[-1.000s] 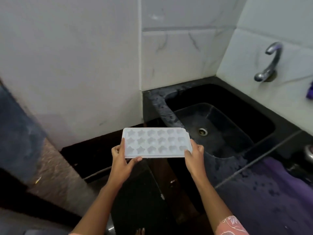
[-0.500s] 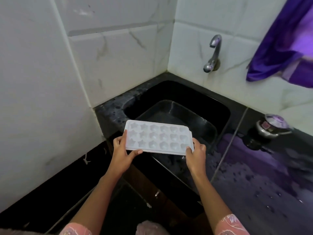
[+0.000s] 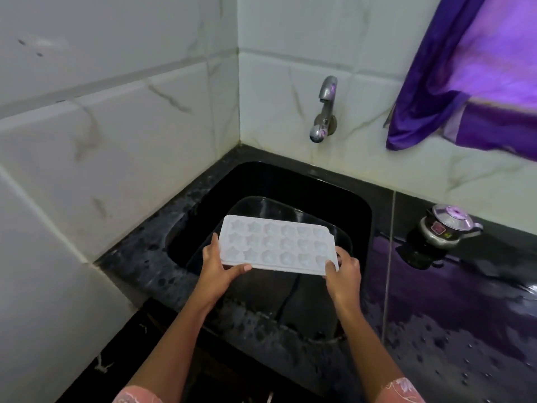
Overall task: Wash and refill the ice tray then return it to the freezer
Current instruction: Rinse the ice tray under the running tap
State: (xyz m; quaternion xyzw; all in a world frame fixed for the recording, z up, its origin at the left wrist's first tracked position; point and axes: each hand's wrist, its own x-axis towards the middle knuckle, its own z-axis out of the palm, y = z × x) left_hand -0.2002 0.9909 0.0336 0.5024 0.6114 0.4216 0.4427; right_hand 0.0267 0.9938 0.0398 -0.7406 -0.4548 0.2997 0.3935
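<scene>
While the ice tray (image 3: 276,247) hangs level over the sink (image 3: 305,184), both hands are closed on it, one at each short end. The left hand (image 3: 216,264) clasps the end over the left part of the sink, with the thumb along the near edge. The right hand (image 3: 344,267) pinches the corner over the right part of the sink, with the thumb on the top rim. The hands are apart, with the whole length of the tray between them. The tray is above the basin, nearer to the front of the sink, and it touches nothing except the hands. Its moulds face up, and I cannot tell whether any ice or water is in them. I judge that a grip on both ends keeps the tray flat and leaves the moulds free, which suits bringing it under the tap (image 3: 324,112) on the wall behind the sink. No water is seen running, so the washing seems not yet begun. The sink is black and sits in the corner of a black stone bench (image 3: 453,321), which is wet with drops to the right of the sink. Farther right of the sink stands a small metal pot (image 3: 447,228) with a lid. White marbled tiles (image 3: 116,141) rise behind and left of the sink, and a purple cloth (image 3: 465,82) hangs on the wall to the upper right of the sink.
</scene>
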